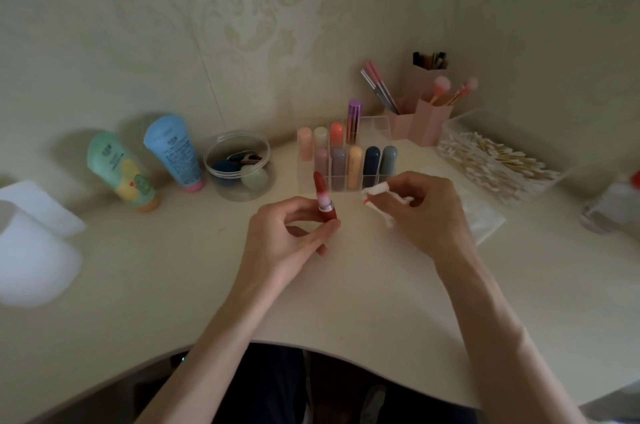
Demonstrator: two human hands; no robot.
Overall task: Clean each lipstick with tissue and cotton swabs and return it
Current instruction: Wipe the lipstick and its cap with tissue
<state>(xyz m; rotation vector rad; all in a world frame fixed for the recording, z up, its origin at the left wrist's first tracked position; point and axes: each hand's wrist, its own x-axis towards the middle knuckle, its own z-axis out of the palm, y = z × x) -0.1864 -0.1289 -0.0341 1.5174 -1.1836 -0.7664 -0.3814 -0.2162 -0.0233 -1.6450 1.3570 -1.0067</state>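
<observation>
Grip: your left hand pinches the lipstick base over the desk | axis near upright, red tip up, tilted slightly left | right hand pinches a tissue beside it.

Your left hand covers the lipstick base. Your right hand hides most of the tissue. The bottle is blurred and cut by the right edge.

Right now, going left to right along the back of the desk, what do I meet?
Green tube, blue tube, round clear jar, clear lipstick organizer, pink brush holders, cotton swab box.
</observation>
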